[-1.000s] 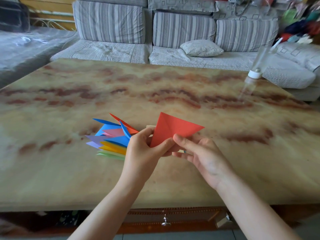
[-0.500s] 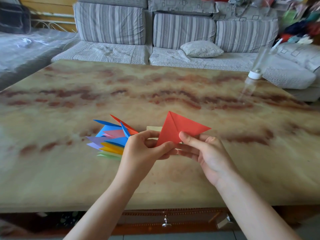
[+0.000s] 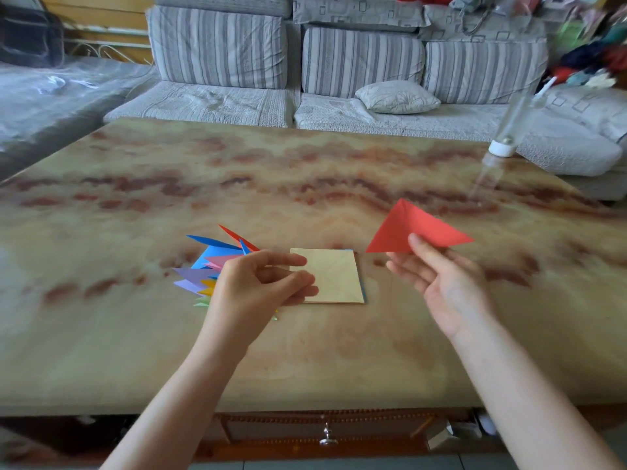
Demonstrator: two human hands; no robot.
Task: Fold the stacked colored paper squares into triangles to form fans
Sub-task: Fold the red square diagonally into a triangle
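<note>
My right hand (image 3: 448,283) holds a red folded paper triangle (image 3: 412,228) up over the right part of the table, thumb on its lower edge. A stack of paper squares (image 3: 334,276) with a pale yellow sheet on top lies flat at the table's middle. My left hand (image 3: 261,286) hovers at the stack's left edge with fingers curled and nothing in them. Behind that hand a fan of folded triangles (image 3: 210,262) in blue, pink, purple, yellow and green spreads to the left, partly hidden by the hand.
The marble-patterned table (image 3: 135,334) has a drawer with a metal knob (image 3: 327,437) under its front edge. A clear bottle with a white cap (image 3: 502,144) stands at the far right. A striped sofa (image 3: 339,62) with a cushion runs behind.
My left hand let go of the red triangle and dropped to the stack. My right hand carried the triangle up and to the right, uncovering the yellow square.
</note>
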